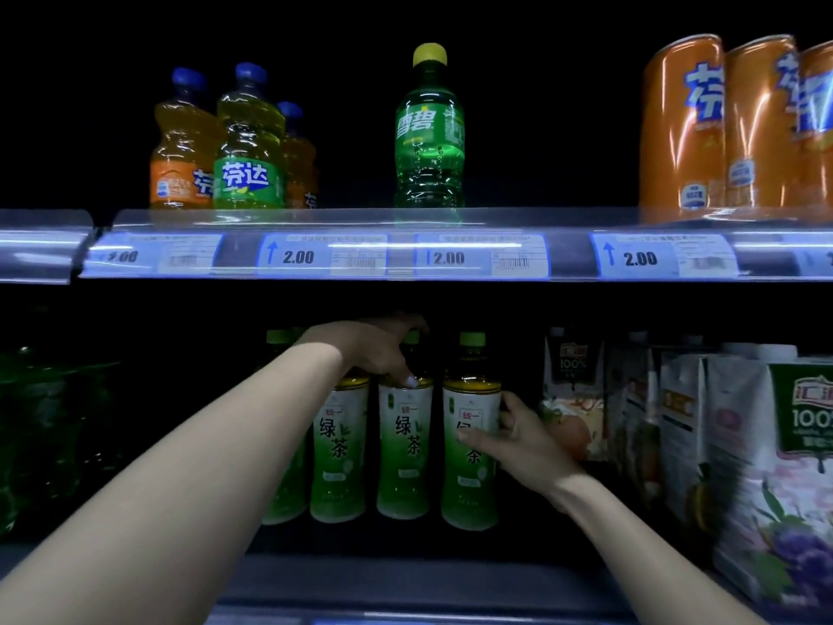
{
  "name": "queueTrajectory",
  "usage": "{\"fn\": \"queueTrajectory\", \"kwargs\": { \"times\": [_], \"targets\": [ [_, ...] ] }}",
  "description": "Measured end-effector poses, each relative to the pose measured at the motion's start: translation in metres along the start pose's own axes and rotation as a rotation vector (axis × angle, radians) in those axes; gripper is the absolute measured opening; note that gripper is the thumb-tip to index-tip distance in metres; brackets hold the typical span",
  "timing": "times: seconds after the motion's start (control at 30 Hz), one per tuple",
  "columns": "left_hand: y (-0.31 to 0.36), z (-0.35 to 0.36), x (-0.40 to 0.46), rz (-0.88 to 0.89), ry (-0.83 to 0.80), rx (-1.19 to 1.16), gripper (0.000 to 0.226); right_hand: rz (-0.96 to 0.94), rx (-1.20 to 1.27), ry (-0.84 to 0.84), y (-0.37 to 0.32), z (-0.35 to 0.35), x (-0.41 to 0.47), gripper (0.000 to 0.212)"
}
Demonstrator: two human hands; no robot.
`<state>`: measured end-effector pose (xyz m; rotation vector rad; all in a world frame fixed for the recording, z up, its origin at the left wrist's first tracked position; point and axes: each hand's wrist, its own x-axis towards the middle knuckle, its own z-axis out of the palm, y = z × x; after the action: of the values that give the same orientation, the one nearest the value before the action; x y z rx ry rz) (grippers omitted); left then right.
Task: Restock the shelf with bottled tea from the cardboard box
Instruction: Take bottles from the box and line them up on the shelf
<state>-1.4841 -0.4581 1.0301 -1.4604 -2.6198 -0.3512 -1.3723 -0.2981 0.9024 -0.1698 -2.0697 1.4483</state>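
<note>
Several green tea bottles with white-and-green labels stand in a row on the lower shelf (405, 575). My left hand (378, 349) reaches in from the left and grips the neck of the middle tea bottle (405, 448). My right hand (518, 439) wraps around the body of the rightmost tea bottle (471, 480), thumb across its label. Another tea bottle (338, 448) stands just left of them, partly behind my left forearm. The cardboard box is out of view.
Juice cartons (766, 466) crowd the lower shelf right of the tea. Dark green bottles (40, 426) stand at far left. Overhead, the upper shelf rail (405, 257) with price tags carries soda bottles (428, 128) and orange cans (721, 124).
</note>
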Motion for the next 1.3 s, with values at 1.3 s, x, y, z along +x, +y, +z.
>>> {"fn": "queueTrajectory", "kwargs": {
  "times": [1.3],
  "targets": [
    [-0.005, 0.015, 0.024, 0.017, 0.077, 0.184, 0.056, 0.114, -0.077, -0.018, 0.024, 0.014, 0.052, 0.078]
  ]
}}
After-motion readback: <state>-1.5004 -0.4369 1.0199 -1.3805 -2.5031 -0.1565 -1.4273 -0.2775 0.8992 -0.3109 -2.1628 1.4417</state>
